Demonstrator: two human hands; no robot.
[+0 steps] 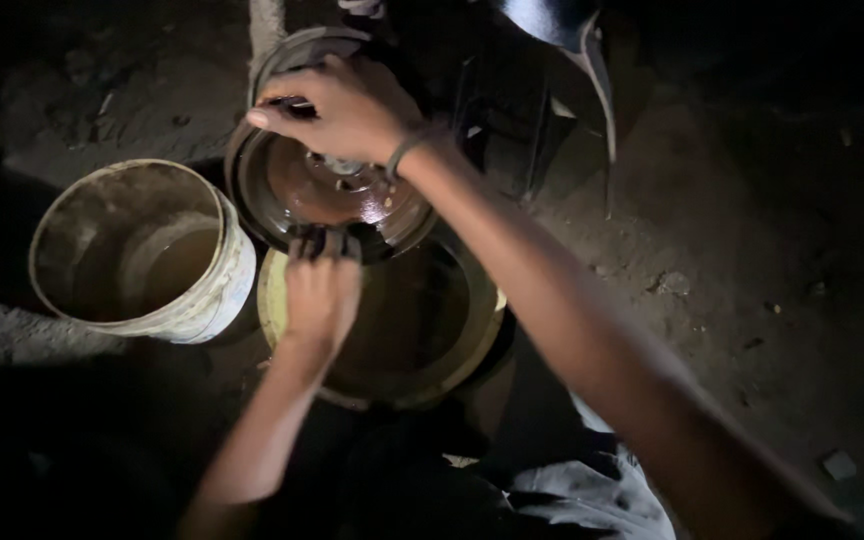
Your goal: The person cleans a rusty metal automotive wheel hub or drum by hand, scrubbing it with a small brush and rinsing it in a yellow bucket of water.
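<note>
1. metal, round and wet: a dark metal dish (327, 190) is the middle of it all, held tipped over a wide yellow basin (392, 330).
2. left hand (320, 290) sits at the near edge of the dish, fingers curled shut on its rim.
3. right hand (337, 105) is at the far edge of the dish, fingers bent around the rim, thumb on top. a thin band is on that wrist.
4. it looks like the washing or rinsing step. i think the next move needs a firm hold with both hands, because the dish looks slippery.
5. basin under the dish holds brown muddy water.
6. white bucket (142, 250) stands left of the dish, just beside the basin. it has a little brown water at the bottom.
7. dirt ground (732, 250) lies all around the dish, mostly dark.
</note>
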